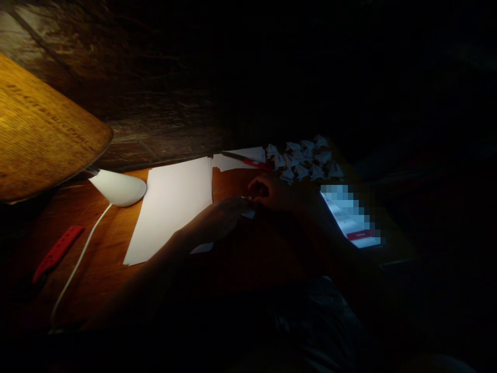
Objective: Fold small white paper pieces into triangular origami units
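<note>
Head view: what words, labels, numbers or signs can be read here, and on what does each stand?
Nothing can be read in full.
Lampshade: rows of newsprint-like lettering, too blurred to quote.
Lit screen: blurred out, unreadable.
Red strip: too dark to tell whether it bears any marks.
White sheets: no print visible.

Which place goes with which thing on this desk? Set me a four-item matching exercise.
Things:
1. red strip
2. pile of folded paper pieces
3. lit screen
4. large white sheet

Places:
a. right of the right hand
b. far left, beside the white cable
c. past the right hand, farther away
d. between the lamp base and the left hand

Pairs: 1-b, 2-c, 3-a, 4-d.
</note>
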The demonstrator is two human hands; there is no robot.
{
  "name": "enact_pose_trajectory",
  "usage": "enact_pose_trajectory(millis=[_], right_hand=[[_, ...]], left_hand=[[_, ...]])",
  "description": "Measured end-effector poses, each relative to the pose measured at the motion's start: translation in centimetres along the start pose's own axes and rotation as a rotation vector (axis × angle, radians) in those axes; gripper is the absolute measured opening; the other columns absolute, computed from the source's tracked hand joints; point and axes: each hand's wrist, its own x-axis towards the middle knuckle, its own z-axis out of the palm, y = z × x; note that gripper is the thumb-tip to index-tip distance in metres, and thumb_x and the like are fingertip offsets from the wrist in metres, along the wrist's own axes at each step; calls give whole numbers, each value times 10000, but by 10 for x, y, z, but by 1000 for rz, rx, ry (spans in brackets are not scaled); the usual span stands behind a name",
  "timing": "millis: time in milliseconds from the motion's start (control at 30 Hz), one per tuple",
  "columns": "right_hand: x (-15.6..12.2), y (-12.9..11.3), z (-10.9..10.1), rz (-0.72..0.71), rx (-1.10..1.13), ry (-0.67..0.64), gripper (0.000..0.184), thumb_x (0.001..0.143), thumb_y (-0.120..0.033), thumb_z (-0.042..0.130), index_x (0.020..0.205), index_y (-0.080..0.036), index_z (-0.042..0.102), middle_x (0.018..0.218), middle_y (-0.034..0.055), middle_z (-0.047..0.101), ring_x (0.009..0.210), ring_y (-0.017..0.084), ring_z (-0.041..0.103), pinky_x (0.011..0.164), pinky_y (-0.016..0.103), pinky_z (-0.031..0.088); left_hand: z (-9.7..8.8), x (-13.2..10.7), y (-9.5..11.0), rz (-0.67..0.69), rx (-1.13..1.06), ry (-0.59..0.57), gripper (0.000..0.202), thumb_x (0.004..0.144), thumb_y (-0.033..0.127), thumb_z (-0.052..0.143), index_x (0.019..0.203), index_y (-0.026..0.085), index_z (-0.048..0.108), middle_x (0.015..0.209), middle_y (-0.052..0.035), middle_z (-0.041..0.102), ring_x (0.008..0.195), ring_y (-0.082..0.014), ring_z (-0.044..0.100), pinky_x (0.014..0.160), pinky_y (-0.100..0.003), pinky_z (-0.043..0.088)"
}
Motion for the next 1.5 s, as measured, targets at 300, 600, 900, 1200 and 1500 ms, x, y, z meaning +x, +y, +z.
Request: enact_pose_trajectory(millis=[300,600,900,1200,1500], right_hand=[[2,-2,2,0,-1,-6,386,732,-108,742,1113,-170,725,1080,63,694,812,151,570,727,281,445],[2,-9,7,47,-31,10,405,730,-90,731,1125,-176,705,1091,64,693,809,149,570,734,279,443],[-6,-10,3,8,-53,10,363,768,-41,669,1106,-167,704,1079,67,681,849,162,596,773,299,460],[-7,-9,4,-41,-57,22,266,818,-64,648,1043,-179,732,1039,53,674,838,155,600,763,287,444],[-8,-4,-3,-137,-6,0,185,791,-104,768,961,-173,789,1030,56,665,926,178,621,819,299,466]], left_hand=[[0,0,2,-25,0,-8,484,936,39,475,1356,211,642,1383,-109,664,1299,-253,632,1093,-472,582],[-3,0,5,-61,18,-17,451,942,36,470,1305,197,682,1397,-125,634,1287,-261,634,1048,-443,609],[-1,2,6,-11,79,-22,486,917,31,443,1328,180,656,1393,-120,679,1313,-259,627,1131,-495,556],[-4,-2,4,-74,102,-4,449,955,110,504,1383,210,599,1418,-116,667,1338,-269,613,1126,-507,529],[-3,-2,-3,-52,35,-3,406,958,115,505,1326,207,651,1421,-108,670,1320,-267,627,1109,-507,538]])
